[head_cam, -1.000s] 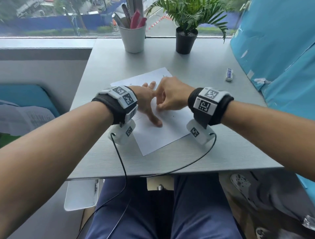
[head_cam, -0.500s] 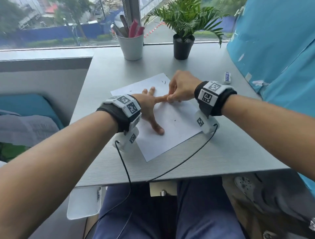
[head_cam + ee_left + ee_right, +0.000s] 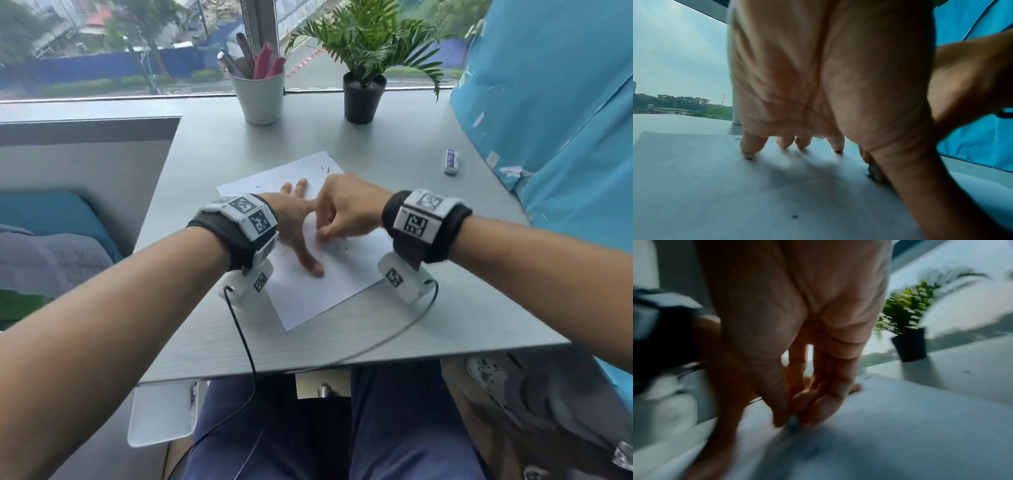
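A white sheet of paper (image 3: 318,294) lies at an angle on the grey desk (image 3: 445,318). My left hand (image 3: 294,219) lies flat on it with its fingers (image 3: 751,146) spread, pressing the sheet (image 3: 715,186) down. My right hand (image 3: 323,231) is just right of it, fingers curled down onto the paper. In the blurred right wrist view its thumb and fingers (image 3: 818,405) pinch a small grey thing (image 3: 794,423) against the sheet. The left wrist view shows that grey thing (image 3: 874,173) on the paper beside my left thumb. Small dark marks dot the paper.
A white cup of pens (image 3: 257,92) and a potted plant (image 3: 364,96) stand at the desk's far edge by the window. A white eraser (image 3: 452,161) lies at the right. A blue-covered surface (image 3: 548,120) borders the desk's right side. Wrist cables trail off the front edge.
My right hand has slid back toward me from beside the left forefinger's tip to a spot near the left thumb. The left hand stays flat on the paper.
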The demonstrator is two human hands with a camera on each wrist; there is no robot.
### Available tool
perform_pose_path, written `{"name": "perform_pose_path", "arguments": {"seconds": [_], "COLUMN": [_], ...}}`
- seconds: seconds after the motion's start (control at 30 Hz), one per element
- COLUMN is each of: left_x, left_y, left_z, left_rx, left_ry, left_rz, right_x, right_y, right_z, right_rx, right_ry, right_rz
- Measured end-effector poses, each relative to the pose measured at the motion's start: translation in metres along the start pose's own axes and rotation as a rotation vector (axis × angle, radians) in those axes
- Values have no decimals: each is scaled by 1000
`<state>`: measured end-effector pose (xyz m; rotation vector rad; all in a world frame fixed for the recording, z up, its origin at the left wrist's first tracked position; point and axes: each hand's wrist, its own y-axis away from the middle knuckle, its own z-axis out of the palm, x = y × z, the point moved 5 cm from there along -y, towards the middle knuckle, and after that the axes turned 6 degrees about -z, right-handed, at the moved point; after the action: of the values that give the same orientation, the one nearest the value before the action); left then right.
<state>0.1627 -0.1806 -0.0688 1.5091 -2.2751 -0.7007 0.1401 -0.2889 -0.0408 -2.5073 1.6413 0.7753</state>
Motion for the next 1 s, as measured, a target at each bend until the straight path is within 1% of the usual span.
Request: {"name": "perform_pose_path", "arguments": {"seconds": [0.1,0.13,0.17,0.2,0.27,0.3,0.33,0.4,0.43,0.47,0.5,0.57,0.6,0.63,0.67,0.73,0.77,0.8,0.83,0.9,0.93,0.97,1.0], "left_x": [2,2,2,1,0,-1,-1,1,1,2,1,2,2,2,3,4,4,4,4,5,5,6,7], "left_y": [-1,-1,-1,-1,-3,-3,-3,-3,-2,-1,-1,-1,-1,-1,-1,-2,-1,-1,-1,-2,-2,-2,-3], "left_z": [0,-1,-2,-1,-1,-1,0,-1,-1,-2,-2,-2,-3,-3,-3,-3,-3,-4,-5,-5,-6,-6,-6], "left_rx": [1,1,0,-2,0,-6,-15,-12,-12,-12,-13,-6,-7,-12,-16,-18,-20,-22,-26,-24,-21,-23,-24], "left_ry": [15,17,15,8,-14,-18,-14,-2,0,-2,-7,-29,-40,-47,-50,-41,-39,-44,-53,-84,-98,-105,-104], "left_rz": [4,2,0,-2,-2,-4,0,4,0,-3,-6,-6,-7,-8,-9,-9,-11,-13,-14,-11,-13,-16,-18], "right_x": [33,36,30,20,-1,-1,7,28,36,35,26,5,0,3,14,36,42,38,28,4,-1,4,14], "right_y": [-9,-10,-11,-10,-3,-1,-2,-5,-7,-7,-7,-3,1,1,-1,-5,-5,-5,-4,5,8,7,3], "right_z": [-34,-37,-33,-23,0,2,-4,-28,-35,-35,-29,-6,1,0,-9,-32,-38,-36,-28,-4,2,-1,-11], "right_rx": [127,160,163,136,53,19,15,102,143,162,148,56,5,-21,3,122,165,177,148,31,-21,-39,-5], "right_ry": [-14,17,44,61,51,25,-1,-31,-31,-1,33,71,53,22,-7,-22,3,40,63,66,48,33,20], "right_rz": [138,147,127,83,-3,-10,20,123,150,139,103,7,-20,-12,31,135,153,137,89,-20,-49,-40,0]}}
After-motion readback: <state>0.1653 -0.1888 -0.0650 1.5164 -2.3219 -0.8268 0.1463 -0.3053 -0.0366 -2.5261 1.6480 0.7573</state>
